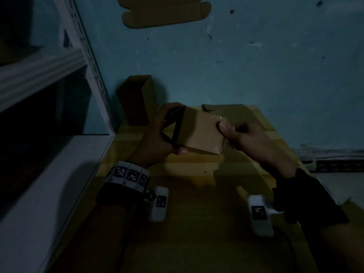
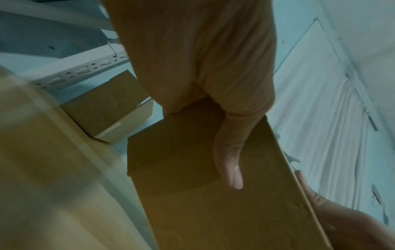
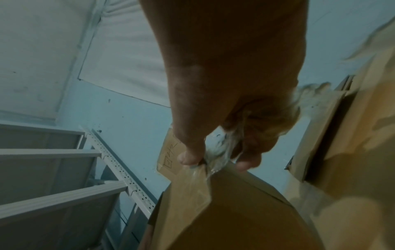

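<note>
I hold a small brown cardboard box (image 1: 199, 133) in the air above a large cardboard carton (image 1: 197, 184). My left hand (image 1: 161, 138) grips its open left end, with the thumb laid across one side of the cardboard box (image 2: 203, 194). My right hand (image 1: 242, 136) pinches the box's right edge, thumb on top. In the right wrist view the right hand (image 3: 215, 157) pinches a crumpled strip of clear tape (image 3: 215, 152) at the corner of the cardboard box (image 3: 224, 211).
A white metal shelf rack (image 1: 59, 144) stands at my left. A second small cardboard box (image 1: 136, 99) stands against the blue wall (image 1: 236, 66) behind the carton. A flat cardboard piece (image 1: 165, 12) hangs on the wall above. Dim light.
</note>
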The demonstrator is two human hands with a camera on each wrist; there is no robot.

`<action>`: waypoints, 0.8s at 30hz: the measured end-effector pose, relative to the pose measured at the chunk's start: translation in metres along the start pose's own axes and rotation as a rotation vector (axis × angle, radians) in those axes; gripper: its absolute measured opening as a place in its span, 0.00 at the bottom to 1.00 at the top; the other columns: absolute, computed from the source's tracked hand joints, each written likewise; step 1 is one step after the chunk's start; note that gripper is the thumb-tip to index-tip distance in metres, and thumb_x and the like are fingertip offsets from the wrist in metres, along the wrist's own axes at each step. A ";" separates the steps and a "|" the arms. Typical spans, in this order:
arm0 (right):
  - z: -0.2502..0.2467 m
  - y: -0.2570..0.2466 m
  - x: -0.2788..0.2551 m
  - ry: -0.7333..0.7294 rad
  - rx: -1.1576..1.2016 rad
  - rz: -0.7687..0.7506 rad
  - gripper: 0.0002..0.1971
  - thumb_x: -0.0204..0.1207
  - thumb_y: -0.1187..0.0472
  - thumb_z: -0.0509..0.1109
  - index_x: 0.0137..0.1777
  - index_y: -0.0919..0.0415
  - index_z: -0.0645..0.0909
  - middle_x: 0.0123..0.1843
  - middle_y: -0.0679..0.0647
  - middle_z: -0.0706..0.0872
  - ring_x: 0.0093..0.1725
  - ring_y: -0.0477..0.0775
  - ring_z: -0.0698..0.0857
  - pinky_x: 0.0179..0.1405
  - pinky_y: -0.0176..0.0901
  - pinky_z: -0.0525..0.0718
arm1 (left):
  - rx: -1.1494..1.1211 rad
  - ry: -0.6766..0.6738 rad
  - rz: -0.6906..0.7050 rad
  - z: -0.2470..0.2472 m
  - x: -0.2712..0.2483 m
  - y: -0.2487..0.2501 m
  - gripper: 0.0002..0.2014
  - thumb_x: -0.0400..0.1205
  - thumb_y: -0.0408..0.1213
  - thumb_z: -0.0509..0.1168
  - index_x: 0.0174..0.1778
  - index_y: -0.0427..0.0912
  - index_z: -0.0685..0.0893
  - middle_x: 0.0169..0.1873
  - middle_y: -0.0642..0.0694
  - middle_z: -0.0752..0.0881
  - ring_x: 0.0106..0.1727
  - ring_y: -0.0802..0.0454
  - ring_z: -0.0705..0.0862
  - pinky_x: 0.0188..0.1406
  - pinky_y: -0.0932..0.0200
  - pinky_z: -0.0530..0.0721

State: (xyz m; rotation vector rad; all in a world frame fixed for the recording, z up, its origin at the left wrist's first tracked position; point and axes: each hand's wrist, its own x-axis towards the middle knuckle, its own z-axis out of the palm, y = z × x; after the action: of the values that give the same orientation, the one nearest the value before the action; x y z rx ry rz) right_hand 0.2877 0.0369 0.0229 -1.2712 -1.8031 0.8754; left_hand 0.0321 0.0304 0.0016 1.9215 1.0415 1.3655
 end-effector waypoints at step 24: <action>0.021 -0.004 -0.009 0.382 -0.398 -0.103 0.20 0.70 0.44 0.81 0.22 0.53 0.86 0.15 0.48 0.77 0.17 0.46 0.75 0.22 0.38 0.68 | 0.385 0.017 0.074 0.005 0.002 0.015 0.49 0.53 0.57 0.86 0.70 0.48 0.77 0.65 0.54 0.82 0.68 0.53 0.80 0.67 0.40 0.80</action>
State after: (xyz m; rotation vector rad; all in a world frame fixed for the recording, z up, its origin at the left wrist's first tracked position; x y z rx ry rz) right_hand 0.2695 0.0250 0.0141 -1.4567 -1.7572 0.1955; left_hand 0.0418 0.0241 0.0131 2.2450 1.3312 1.2938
